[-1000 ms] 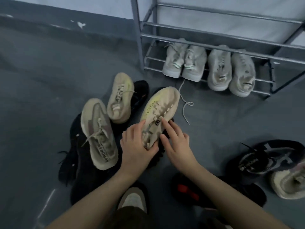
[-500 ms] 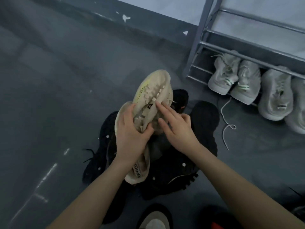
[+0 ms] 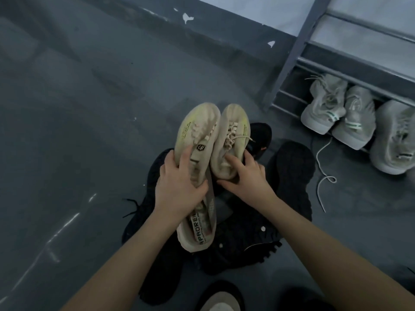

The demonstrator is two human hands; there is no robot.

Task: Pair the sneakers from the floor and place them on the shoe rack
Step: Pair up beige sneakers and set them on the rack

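Together, left hand (image 3: 179, 187) and right hand (image 3: 244, 173) each grip a cream knit sneaker (image 3: 197, 131), rounded toes side by side.

A dark grey floor (image 3: 78, 131) fills most of the frame, with pale scuffed streaks at lower left. Across the top runs a dark skirting band (image 3: 224, 39) chipped in white spots, and above it a pale wall (image 3: 258, 7). The light is dim and cool, with soft shadows
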